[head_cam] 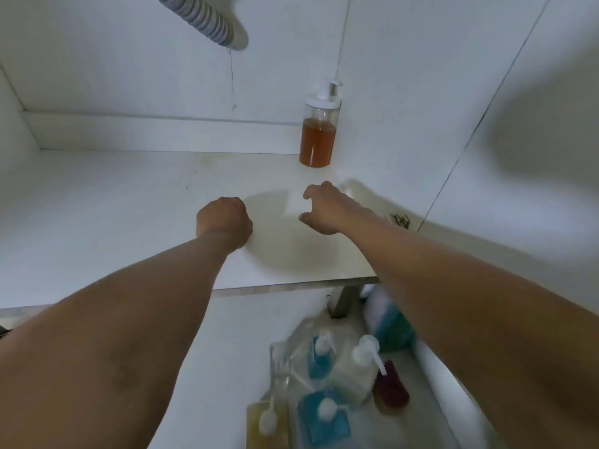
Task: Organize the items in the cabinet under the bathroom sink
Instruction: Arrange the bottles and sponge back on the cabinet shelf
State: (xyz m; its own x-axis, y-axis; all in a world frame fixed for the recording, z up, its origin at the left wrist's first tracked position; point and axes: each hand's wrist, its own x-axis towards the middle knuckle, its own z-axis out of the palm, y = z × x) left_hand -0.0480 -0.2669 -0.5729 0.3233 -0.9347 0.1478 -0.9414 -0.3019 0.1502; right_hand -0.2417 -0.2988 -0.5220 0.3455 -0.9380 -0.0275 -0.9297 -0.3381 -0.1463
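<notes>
A clear pump bottle of amber liquid (317,137) stands upright at the back right of the white cabinet floor (113,205). My left hand (225,222) hovers over the middle of the cabinet floor with fingers curled under, holding nothing. My right hand (324,207) is just to its right, below the amber bottle and apart from it, fingers and thumb spread in a loose curve with nothing between them. On the floor outside the cabinet stand several pump bottles: two blue (327,419), one pale (353,377), one yellow (269,426), one dark red (390,387).
A grey corrugated drain hose (201,17) hangs from the top of the cabinet. The cabinet's right wall (405,124) carries a hinge (400,219). A white and teal pack (387,322) lies by the cabinet leg (343,301). The open door (534,108) stands at the right.
</notes>
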